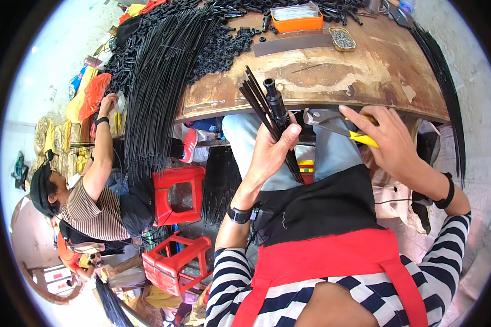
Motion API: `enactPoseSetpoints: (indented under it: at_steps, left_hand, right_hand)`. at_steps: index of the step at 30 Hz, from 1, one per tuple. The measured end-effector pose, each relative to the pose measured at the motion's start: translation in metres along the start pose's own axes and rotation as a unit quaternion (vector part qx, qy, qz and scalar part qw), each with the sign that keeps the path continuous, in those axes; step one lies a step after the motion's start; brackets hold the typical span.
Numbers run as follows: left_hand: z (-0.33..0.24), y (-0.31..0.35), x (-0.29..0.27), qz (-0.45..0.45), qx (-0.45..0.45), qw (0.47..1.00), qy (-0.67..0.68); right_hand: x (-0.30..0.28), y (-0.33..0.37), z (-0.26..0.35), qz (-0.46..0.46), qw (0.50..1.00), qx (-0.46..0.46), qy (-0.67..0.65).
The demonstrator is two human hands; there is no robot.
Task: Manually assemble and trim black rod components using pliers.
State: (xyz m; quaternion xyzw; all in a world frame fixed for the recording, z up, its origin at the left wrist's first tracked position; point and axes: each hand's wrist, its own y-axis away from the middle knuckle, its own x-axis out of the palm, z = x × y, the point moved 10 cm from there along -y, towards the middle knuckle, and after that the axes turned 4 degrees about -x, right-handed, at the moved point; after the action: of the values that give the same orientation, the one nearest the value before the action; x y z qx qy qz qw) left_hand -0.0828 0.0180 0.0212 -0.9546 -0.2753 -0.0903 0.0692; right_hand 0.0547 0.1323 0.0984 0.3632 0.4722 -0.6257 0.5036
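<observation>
My left hand [271, 151] is closed around a bundle of thin black rods with a black tube fitting [274, 102] at its top, held upright just below the wooden table's near edge [311, 103]. My right hand [384, 136] grips yellow-handled pliers [338, 126], whose metal jaws point left toward the bundle. Both hands hover over my lap, which is covered by a black cloth and a red apron.
The worn wooden table carries a big fan of long black rods [163, 71], heaps of small black rings [218, 52], an orange tray [297, 19] and a small tin of screws [342, 39]. A person in a striped shirt [87, 201] sits at left beside red plastic stools [179, 196].
</observation>
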Motion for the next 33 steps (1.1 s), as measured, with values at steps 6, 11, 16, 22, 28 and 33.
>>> enactPoseSetpoints:
  at_steps: [6,11,16,22,28,33]
  left_hand:
    - [0.004,0.001,0.009,0.011,0.000,1.000,0.010]
    - [-0.002,0.002,0.011,0.007,0.003,1.000,-0.008]
    - [-0.005,0.002,0.012,0.008,0.015,1.000,-0.016]
    - [-0.003,0.004,0.005,-0.045,0.002,0.999,0.014]
    - [-0.008,0.006,0.013,-0.008,0.009,1.000,0.010]
    - [-0.007,0.005,0.015,0.000,0.004,1.000,0.015]
  right_hand:
    - [-0.014,-0.005,0.008,-0.027,0.996,-0.054,0.069]
    - [-0.020,-0.002,0.009,-0.047,0.994,-0.054,0.077]
    - [-0.016,0.003,0.006,-0.039,0.994,-0.029,0.099]
    - [-0.008,0.007,0.012,-0.026,1.000,-0.015,-0.004]
    - [-0.017,0.004,0.012,-0.036,0.997,-0.043,0.047]
    - [-0.025,0.000,0.015,-0.046,0.993,-0.073,0.083]
